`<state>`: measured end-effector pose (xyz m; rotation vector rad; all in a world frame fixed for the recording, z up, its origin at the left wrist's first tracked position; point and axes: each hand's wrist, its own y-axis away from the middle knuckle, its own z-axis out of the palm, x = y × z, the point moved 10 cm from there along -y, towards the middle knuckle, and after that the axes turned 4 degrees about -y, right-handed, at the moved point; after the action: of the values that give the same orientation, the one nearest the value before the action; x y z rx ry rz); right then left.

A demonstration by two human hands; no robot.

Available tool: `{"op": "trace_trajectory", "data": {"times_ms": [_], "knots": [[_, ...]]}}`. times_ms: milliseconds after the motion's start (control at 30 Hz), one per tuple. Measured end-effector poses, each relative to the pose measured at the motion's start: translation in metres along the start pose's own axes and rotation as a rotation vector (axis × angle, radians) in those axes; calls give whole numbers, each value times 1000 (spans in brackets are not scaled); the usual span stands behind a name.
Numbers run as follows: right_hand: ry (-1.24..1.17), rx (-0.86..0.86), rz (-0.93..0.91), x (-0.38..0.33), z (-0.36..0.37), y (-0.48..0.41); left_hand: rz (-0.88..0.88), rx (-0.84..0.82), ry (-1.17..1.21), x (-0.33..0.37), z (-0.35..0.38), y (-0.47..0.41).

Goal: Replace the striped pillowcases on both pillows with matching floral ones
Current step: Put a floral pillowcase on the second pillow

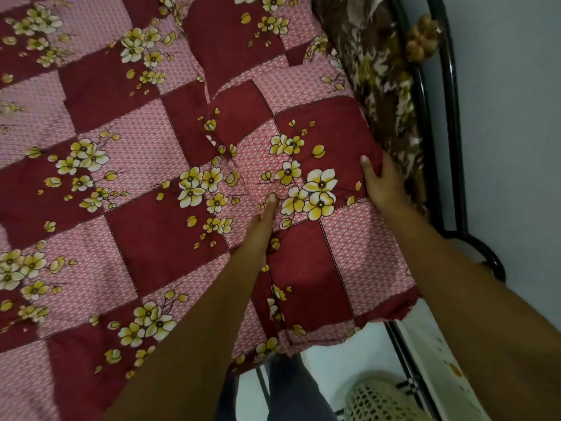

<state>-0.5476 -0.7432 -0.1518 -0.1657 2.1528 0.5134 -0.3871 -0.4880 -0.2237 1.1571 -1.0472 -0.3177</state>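
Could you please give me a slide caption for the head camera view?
Left hand and right hand on a floral pillow, lying on a matching bedsheet beside the black bed frame.

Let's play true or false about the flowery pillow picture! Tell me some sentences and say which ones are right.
1. The pillow under the hands has yellow and white flowers on it. True.
2. The right hand holds the far edge of the pillow. True.
3. The left hand is up in the air, touching nothing. False: it is down on the pillow's cover.
4. The bed frame is white. False: it is black.
5. A pale woven basket is down by the bed. True.
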Motion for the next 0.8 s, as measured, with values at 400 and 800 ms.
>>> {"op": "trace_trajectory", "data": {"times_ms": [400, 800], "knots": [[336, 94, 144, 84, -50, 105, -94, -132, -119, -100, 25, 76], [632, 266, -98, 41, -36, 130, 195, 242, -748, -60, 10, 80]]}}
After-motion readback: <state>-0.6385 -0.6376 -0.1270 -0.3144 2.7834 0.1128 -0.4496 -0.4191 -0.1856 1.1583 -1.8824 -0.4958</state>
